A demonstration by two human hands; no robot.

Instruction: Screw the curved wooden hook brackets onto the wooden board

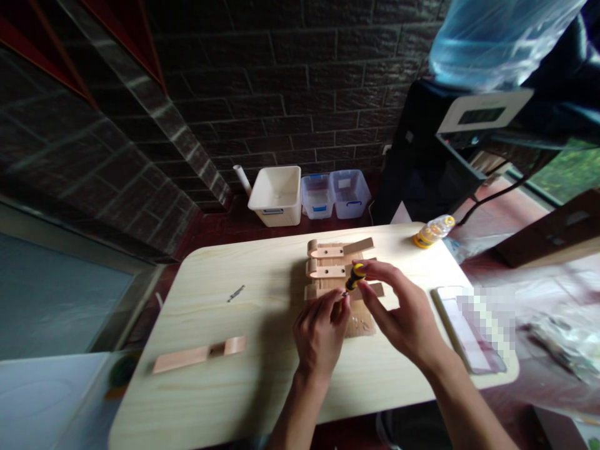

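My right hand [398, 306] grips the yellow-and-black handle of a small screwdriver [354, 278], tip angled down toward my left hand. My left hand [321, 331] is pinched at the screwdriver's tip, fingers together on something too small to make out. Both hands hover over a wooden assembly [328, 269] of several slats with curled ends, lying on a wooden board at the middle of the pale table [244, 387].
A separate wooden piece with a curled end [199, 355] lies at the front left. A small screw [235, 292] rests left of centre. A yellow-capped container [434, 231] lies at the back right, a flat tray [462, 334] at the right edge. Plastic bins [276, 194] stand on the floor behind.
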